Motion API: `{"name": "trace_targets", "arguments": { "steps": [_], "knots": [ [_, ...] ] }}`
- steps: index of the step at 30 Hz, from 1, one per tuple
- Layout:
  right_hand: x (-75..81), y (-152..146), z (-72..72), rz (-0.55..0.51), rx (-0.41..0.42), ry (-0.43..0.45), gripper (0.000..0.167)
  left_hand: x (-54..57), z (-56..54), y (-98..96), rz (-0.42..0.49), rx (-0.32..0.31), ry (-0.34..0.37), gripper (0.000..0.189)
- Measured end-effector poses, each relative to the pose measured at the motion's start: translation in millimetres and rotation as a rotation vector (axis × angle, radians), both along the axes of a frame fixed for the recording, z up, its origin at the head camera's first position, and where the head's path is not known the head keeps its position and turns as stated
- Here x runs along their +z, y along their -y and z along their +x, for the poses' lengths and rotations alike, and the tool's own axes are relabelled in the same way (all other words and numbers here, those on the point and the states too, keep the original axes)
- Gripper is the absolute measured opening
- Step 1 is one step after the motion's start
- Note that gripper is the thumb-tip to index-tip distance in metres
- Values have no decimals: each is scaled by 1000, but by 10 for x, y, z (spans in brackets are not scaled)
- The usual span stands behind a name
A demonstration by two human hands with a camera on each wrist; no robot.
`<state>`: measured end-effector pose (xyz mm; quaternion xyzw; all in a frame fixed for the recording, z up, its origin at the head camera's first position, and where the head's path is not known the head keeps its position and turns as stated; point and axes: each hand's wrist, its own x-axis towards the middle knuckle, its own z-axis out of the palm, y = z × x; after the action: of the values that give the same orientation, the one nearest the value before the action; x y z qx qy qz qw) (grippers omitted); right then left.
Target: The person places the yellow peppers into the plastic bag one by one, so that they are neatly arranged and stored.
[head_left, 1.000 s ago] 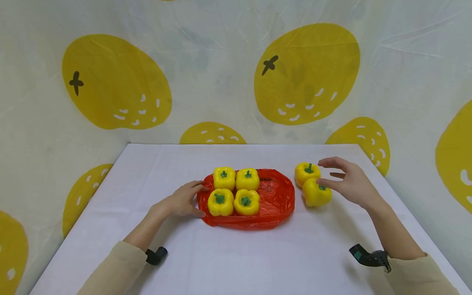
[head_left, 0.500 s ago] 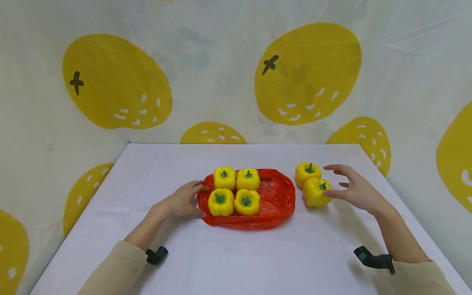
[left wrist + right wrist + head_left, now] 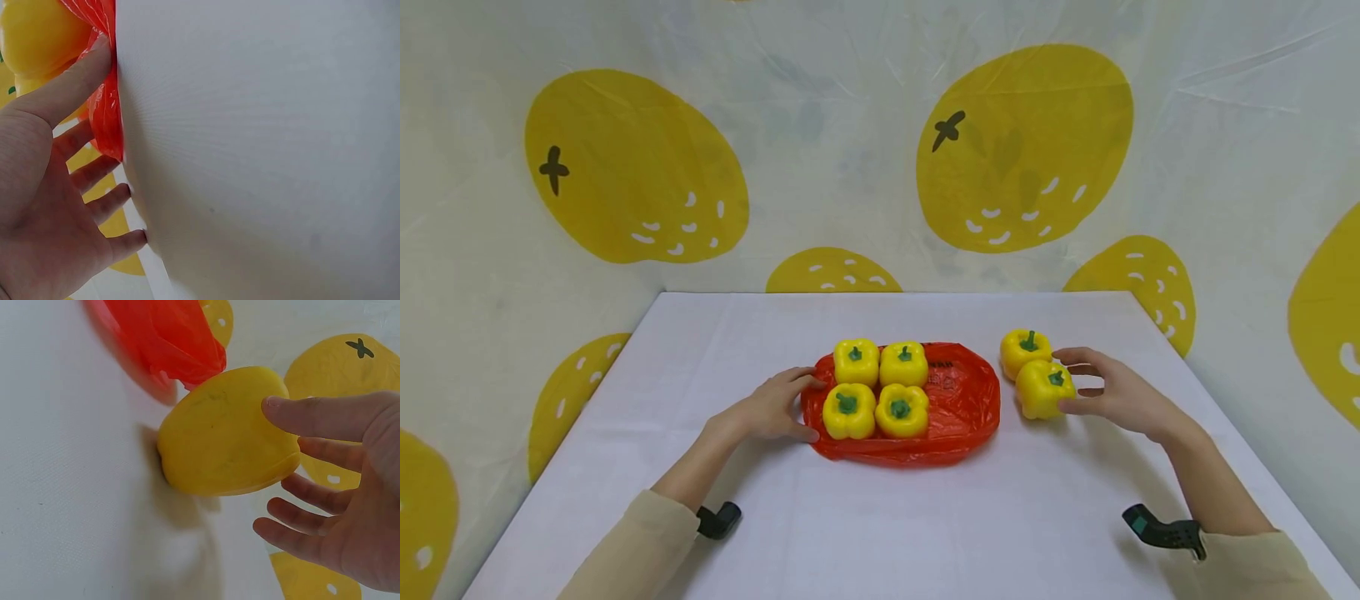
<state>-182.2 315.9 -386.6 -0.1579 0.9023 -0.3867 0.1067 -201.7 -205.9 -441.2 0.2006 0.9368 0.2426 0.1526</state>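
A red plastic bag [image 3: 958, 396] lies spread on the white table, its edges raised. On its left half sit several yellow bell peppers [image 3: 848, 412] in two rows, green stems up. My left hand [image 3: 775, 408] rests at the bag's left end with fingers spread; the thumb touches the red plastic [image 3: 106, 122] in the left wrist view. To the right of the bag, a yellow bell pepper [image 3: 1039, 392] leans tilted in front of another bell pepper [image 3: 1022, 352]. My right hand [image 3: 1120, 396] reaches round the front pepper's right side, thumb [image 3: 312, 415] against its skin, other fingers extended loosely behind.
The white tabletop [image 3: 880, 525] extends in front of the bag and to both sides. Behind it hangs a pale cloth [image 3: 835, 150] printed with large yellow fruit. A black wrist camera [image 3: 1163, 529] juts inward from the right forearm, another wrist camera [image 3: 718, 521] from the left.
My right hand first drew slightly right, off the front pepper, then came lower and in against its right side. The left hand, the bag and the peppers have stayed in place.
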Motion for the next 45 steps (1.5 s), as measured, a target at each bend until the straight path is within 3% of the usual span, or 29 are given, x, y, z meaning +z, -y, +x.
{"name": "trace_targets", "arguments": {
  "steps": [12,24,45],
  "knots": [
    [-70,9,-31,2,2,29,69,6,5,0,1,-1,0,77],
    [-45,11,10,15,-16,21,70,4,12,-6,5,-5,-7,77],
    [313,218,-8,63,7,-47,70,6,9,-1,5,-17,-12,76]
  ]
}}
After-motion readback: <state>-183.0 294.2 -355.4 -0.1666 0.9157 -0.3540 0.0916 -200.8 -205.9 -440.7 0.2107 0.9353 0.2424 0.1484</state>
